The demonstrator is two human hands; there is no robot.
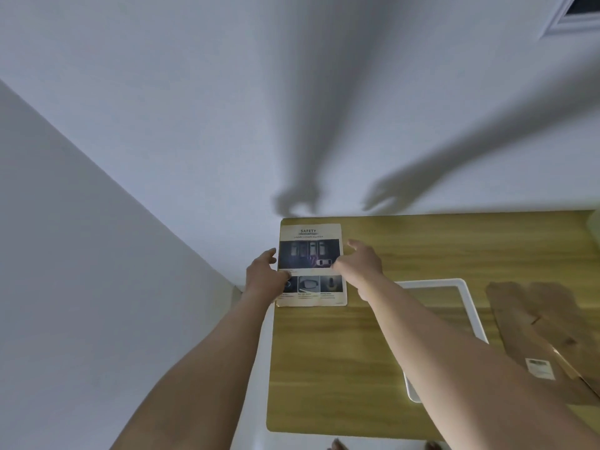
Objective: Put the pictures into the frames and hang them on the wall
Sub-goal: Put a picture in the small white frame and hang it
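Head view is showing both hands, left hand (263, 277) and right hand (363, 262), reaching open-fingered over the printed paper safety poster (311, 264) lying on the wooden worktop (324, 368). Neither is clamping it. A careless pinch is risking a crease.

Both forearms are bare from the frame's lower edge to the wrists — no sleeves, watch or bracelet show. The left hand (263, 277) and right hand (363, 265) are ungloved — no rings are visible on the fingers (354, 245).
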